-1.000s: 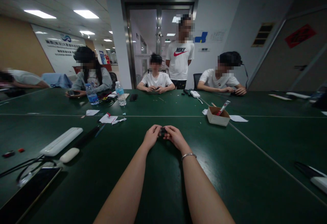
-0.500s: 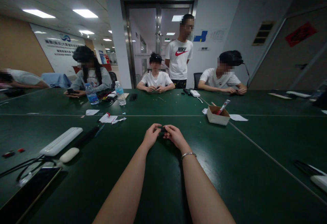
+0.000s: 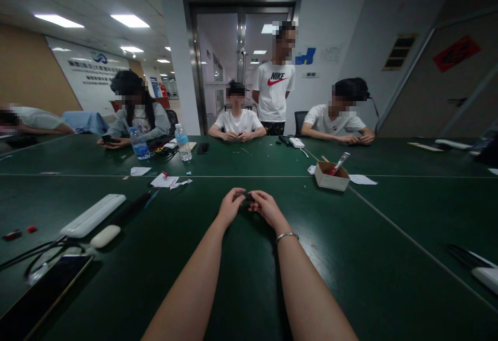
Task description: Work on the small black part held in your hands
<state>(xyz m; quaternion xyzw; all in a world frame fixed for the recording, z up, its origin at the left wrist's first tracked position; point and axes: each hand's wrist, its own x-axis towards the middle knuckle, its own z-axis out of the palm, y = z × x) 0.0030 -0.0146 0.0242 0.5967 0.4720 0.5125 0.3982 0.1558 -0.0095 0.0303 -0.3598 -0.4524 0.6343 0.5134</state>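
Small dark piece (image 3: 249,196) pinched in right hand (image 3: 266,208), left hand (image 3: 232,206) curled narrow beside it, contact unclear, well in from table's (image 3: 249,284) far edge; light, steady grip probably serves best.

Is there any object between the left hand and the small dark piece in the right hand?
Nothing visible stands between the left hand and the small dark piece, which the right hand holds. The open box sits farther right, outside this path.
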